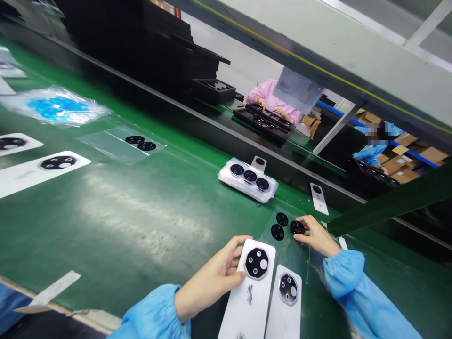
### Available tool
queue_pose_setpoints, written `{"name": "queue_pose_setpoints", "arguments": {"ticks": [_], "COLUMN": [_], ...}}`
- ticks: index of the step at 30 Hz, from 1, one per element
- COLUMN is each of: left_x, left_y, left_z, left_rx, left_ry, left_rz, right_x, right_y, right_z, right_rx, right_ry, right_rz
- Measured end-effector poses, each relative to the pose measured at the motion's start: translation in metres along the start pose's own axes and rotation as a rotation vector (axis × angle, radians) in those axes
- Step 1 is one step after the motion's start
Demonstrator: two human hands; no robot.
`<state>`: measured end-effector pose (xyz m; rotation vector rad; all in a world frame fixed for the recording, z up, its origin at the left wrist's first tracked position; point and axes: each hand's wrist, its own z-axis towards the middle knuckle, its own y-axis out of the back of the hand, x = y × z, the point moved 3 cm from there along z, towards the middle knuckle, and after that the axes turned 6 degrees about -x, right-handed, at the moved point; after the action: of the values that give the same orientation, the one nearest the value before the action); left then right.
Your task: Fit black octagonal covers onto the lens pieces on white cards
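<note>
My left hand [219, 282] is closed on a long white phone back cover [243, 303], thumb on its face and fingers behind the far edge. This cover has an octagonal black camera plate with round holes and dark lettering below. Just right of it lies a second white phone back cover [284, 315] with a similar plate. My right hand [316, 235] pinches a black octagonal camera lens cover [297, 228] between thumb and fingertips, over a clear plastic sheet [300, 263]. Two more black octagonal pieces [277, 231] lie on that sheet, left of my fingers.
A stack of clear-wrapped black pieces [249, 181] stands at the back. Other white covers lie left [52, 172] and at back right [318, 197]. A green post [388, 205] slants near my right arm. Beyond the ledge, a person in pink [270, 96] works at black trays.
</note>
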<state>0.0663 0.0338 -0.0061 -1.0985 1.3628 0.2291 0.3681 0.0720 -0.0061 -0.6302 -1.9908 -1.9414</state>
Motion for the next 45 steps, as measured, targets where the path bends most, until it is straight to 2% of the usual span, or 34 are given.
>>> {"name": "queue_pose_setpoints", "arguments": {"ticks": [9,14,17,21,25,28,34,45], "left_x": [-0.002,-0.002,-0.004,-0.003,0.002,0.007,0.009,0.008], "left_y": [0.001,0.002,0.001,-0.001,-0.005,-0.007,-0.007,-0.009], "left_z": [-0.001,-0.001,-0.001,-0.001,0.001,0.001,0.002,0.002], "left_rx": [-0.044,-0.053,-0.060,-0.059,-0.036,-0.008,0.002,0.002], "left_ry": [0.050,0.059,0.056,0.030,-0.010,-0.034,-0.046,-0.061], "left_rz": [-0.017,-0.026,-0.028,-0.021,-0.022,-0.019,-0.024,-0.033], "right_x": [0.005,0.020,0.040,0.082,0.121,0.137,0.147,0.155], "right_y": [0.015,0.021,0.023,0.020,0.003,-0.010,-0.018,-0.017], "right_z": [-0.009,-0.021,-0.033,-0.056,-0.081,-0.091,-0.095,-0.094], "right_rx": [-0.040,-0.051,-0.037,-0.030,0.028,0.059,0.053,0.118], "right_ry": [0.001,0.017,0.037,0.116,0.247,0.299,0.352,0.286], "right_rz": [0.001,-0.001,0.023,0.119,0.160,0.096,0.068,0.081]}}
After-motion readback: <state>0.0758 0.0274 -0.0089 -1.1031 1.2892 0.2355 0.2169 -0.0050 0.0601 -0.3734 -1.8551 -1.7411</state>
